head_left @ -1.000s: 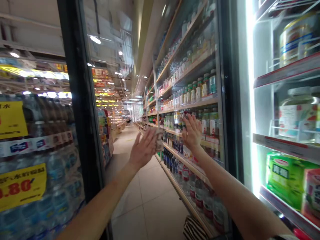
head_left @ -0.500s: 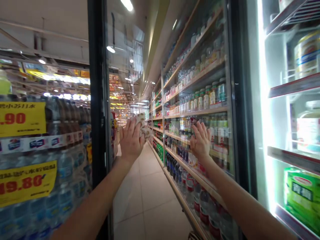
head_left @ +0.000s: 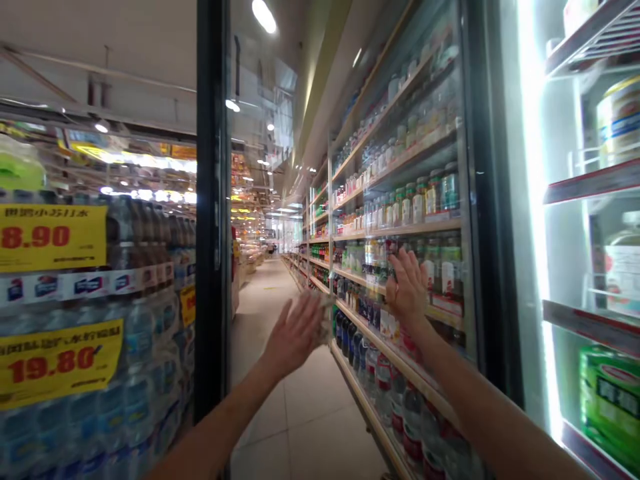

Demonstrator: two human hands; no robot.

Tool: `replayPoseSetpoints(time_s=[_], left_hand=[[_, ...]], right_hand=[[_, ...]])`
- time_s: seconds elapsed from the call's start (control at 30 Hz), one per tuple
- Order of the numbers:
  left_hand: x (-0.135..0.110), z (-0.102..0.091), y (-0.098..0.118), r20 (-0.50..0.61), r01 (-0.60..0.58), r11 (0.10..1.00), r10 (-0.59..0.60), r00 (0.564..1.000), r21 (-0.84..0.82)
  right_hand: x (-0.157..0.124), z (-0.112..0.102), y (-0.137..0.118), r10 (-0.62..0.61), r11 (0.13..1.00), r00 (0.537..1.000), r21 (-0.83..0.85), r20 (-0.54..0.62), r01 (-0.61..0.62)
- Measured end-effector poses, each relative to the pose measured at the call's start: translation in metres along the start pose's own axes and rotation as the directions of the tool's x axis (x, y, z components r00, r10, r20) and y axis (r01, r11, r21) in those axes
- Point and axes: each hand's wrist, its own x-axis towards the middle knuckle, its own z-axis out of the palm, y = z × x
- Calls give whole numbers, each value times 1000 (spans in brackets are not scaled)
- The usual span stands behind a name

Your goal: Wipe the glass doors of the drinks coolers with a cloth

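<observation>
In front of me stands a glass door in a black frame, swung open. My left hand is low on the pane, smeared by motion, with a pale patterned cloth under its palm and fingers. Most of the cloth is hidden behind the hand. Farther right, my right hand rests against the glass with its fingers stretched out and nothing in them.
Lit fridge shelves with drinks and a green pack are at my right. Stacked water bottles with yellow price signs stand at the left. Through the glass show bottle shelves and a tiled aisle.
My left hand has moved down and to the right across the glass with the cloth. My right hand stays at nearly the same spot on the pane. The view has turned slightly left.
</observation>
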Motion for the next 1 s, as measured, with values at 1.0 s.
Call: replayPoseSetpoints(time_s=[1.0], left_hand=[[43, -1, -29, -225, 449, 893, -431, 874, 34]], right_hand=[[0, -2, 1, -15, 999, 999, 31, -30, 16]])
